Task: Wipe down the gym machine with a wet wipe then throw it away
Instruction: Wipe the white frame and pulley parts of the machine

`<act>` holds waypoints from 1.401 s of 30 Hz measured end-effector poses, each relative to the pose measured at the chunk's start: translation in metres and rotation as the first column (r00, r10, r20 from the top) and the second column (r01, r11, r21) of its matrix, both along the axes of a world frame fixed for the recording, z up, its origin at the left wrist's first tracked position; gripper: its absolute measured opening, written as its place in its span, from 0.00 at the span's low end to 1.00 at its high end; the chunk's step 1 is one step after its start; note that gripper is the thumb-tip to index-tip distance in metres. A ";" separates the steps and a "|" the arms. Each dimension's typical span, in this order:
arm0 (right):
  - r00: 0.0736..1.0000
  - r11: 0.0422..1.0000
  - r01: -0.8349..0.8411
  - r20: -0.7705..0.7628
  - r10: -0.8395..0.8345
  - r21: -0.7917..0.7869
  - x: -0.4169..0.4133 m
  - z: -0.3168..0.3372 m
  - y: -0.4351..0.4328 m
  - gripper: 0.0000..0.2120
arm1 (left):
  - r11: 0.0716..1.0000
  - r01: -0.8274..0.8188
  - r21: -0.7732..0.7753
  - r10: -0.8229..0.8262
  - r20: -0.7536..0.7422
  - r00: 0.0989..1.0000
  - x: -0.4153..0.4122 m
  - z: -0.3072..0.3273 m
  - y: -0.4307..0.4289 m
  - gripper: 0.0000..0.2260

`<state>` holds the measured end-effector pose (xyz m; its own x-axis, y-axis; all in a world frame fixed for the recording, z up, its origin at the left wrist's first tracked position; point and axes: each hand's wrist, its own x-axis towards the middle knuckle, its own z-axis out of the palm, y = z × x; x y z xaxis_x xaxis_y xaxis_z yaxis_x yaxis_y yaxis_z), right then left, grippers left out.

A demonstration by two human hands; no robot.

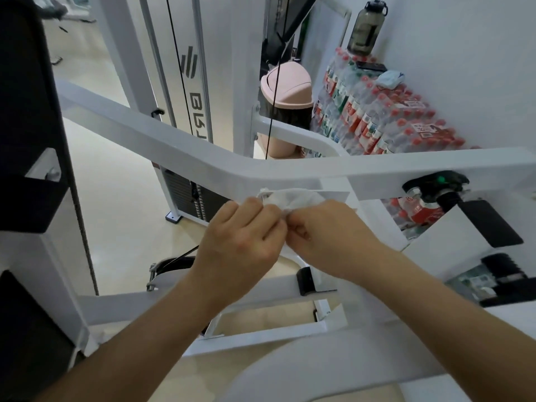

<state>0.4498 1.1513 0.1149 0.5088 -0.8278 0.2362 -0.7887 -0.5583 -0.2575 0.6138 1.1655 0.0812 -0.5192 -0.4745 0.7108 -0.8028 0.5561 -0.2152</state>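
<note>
A crumpled white wet wipe (293, 198) is held between both hands just in front of the white gym machine frame (179, 152). My left hand (243, 236) grips its left part with curled fingers. Beside it, my right hand (327, 230) pinches the right part, knuckles nearly touching the left hand. Most of the wipe is hidden behind the fingers. A pink bin with a swing lid (285, 91) stands on the floor behind the frame, partly hidden by a machine post.
Black cables (272, 105) run down past the bin. The weight stack (193, 198) stands behind the frame. Packs of red-capped water bottles (374, 117) are stacked by the wall at right, a dark jug (366, 27) on top. A black pad (26, 111) fills the left edge.
</note>
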 end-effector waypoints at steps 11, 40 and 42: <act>0.932 0.986 0.167 -0.331 -0.150 0.024 0.021 0.003 0.013 0.10 | 0.869 -0.007 0.494 0.123 -0.203 0.972 -0.004 -0.028 0.011 0.07; 0.980 0.902 0.192 -0.125 -0.155 0.387 0.036 -0.004 -0.002 0.12 | 0.551 0.162 0.818 0.322 -0.388 0.863 0.009 -0.040 0.009 0.06; 0.974 0.876 0.208 -0.010 -0.226 0.434 0.023 -0.001 0.002 0.12 | 0.549 0.191 0.814 0.371 -0.442 0.816 0.010 -0.040 0.008 0.07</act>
<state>0.4726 1.1532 0.1139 0.3024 -0.9410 -0.1521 -0.8613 -0.2014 -0.4665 0.6237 1.1740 0.0409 -0.1274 -0.9856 0.1113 -0.6662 0.1682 0.7266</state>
